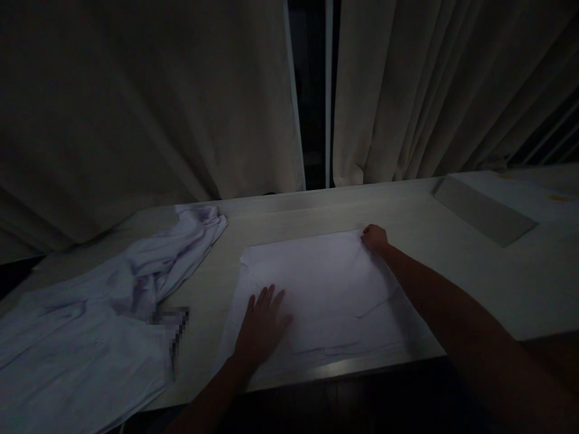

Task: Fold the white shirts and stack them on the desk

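Note:
A white cloth garment [316, 283], folded into a rough rectangle, lies flat near the table's front edge. My left hand [265, 325] rests on its left part, palm down with the fingers spread. At the garment's far right corner, my right hand [374, 237] is closed, its fingers pinching the fabric there. A few creases run across the garment's lower right part. The dim light hides finer details, so I cannot tell exactly what kind of garment it is.
A loose pile of white clothes [108, 313] spreads over the left of the pale table [203, 325]. A white box-like object [497, 205] stands at the back right. Beige curtains [203, 108] hang behind the table, with a dark gap between them.

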Tool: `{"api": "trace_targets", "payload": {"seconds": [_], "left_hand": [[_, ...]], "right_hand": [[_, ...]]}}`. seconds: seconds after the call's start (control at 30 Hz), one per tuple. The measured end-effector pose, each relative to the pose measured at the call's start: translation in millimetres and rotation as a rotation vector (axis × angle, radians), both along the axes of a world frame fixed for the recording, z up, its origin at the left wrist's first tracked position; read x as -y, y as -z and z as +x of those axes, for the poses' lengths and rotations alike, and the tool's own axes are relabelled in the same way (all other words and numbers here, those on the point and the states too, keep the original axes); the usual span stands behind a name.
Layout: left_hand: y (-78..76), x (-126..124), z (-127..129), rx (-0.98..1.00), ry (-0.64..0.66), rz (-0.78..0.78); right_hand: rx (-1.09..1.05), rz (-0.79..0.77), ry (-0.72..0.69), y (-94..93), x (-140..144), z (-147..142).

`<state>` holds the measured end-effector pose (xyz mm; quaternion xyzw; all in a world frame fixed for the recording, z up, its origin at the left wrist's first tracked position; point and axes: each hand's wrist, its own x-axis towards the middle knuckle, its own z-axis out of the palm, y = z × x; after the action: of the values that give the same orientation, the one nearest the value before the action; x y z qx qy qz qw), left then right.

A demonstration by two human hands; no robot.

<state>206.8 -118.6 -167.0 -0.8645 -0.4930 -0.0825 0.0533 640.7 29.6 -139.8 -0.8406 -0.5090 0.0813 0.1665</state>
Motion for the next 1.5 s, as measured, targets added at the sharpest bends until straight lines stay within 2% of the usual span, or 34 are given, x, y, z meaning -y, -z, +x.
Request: {"api": "trace_targets", "payload": {"seconds": [0.27,0.37,0.43,0.5,0.57,0.6,0.7,0.8,0.87,0.93,1.0,1.07,1.13,1.27,1.5], "left_hand": [[2.0,-0.4,-0.1,0.028,0.009,0.028],[3.1,-0.8,-0.1,0.024,0.012,0.028],[4.1,-0.7,0.4,0.022,0.012,0.035],[5.2,-0.4,0.9,0.018,0.015,0.040],[6.1,-0.8,0.7,0.014,0.024,0.037],[6.1,-1.4,0.3,0.015,0.030,0.032],[2.0,-3.3,-0.2,0.034,0.033,0.050],[-10.7,4.4,5.0,0.076,0.042,0.144],[-20.4,21.0,13.7,0.111,0.118,0.195],[-26.3,46.4,26.0,0.136,0.247,0.185],[-26.0,74.4,39.1,0.153,0.341,0.133],[-20.1,97.2,49.8,0.182,0.333,0.108],[-10.9,110.3,55.6,0.229,0.259,0.145],[5.5,113.1,55.8,0.283,0.169,0.234],[13.4,104.2,57.0,0.219,0.232,0.178]], "right_hand": [[0.031,0.024,-0.082,2.2,20.7,-0.2],[0.056,0.030,-0.132,-1.5,39.5,-2.6],[0.091,0.098,-0.163,-4.0,60.4,-6.8],[0.127,0.195,-0.263,-5.6,91.7,-17.6],[0.141,0.261,-0.442,-5.4,133.6,-38.9],[0.138,0.279,-0.538,-4.5,157.3,-53.9],[0.157,0.351,-0.713,0.8,229.2,-109.2],[0.189,0.360,-0.825,8.9,283.7,-159.0],[0.194,0.355,-0.811,14.6,304.6,-179.2],[0.184,0.339,-0.730,19.3,314.6,-189.1],[0.176,0.332,-0.627,22.1,316.7,-193.4],[0.181,0.344,-0.562,23.3,313.9,-196.7],[0.197,0.347,-0.540,23.2,308.8,-201.0],[0.235,0.343,-0.534,22.3,299.7,-209.6],[0.297,0.372,-0.591,29.5,296.9,-210.3]]}}
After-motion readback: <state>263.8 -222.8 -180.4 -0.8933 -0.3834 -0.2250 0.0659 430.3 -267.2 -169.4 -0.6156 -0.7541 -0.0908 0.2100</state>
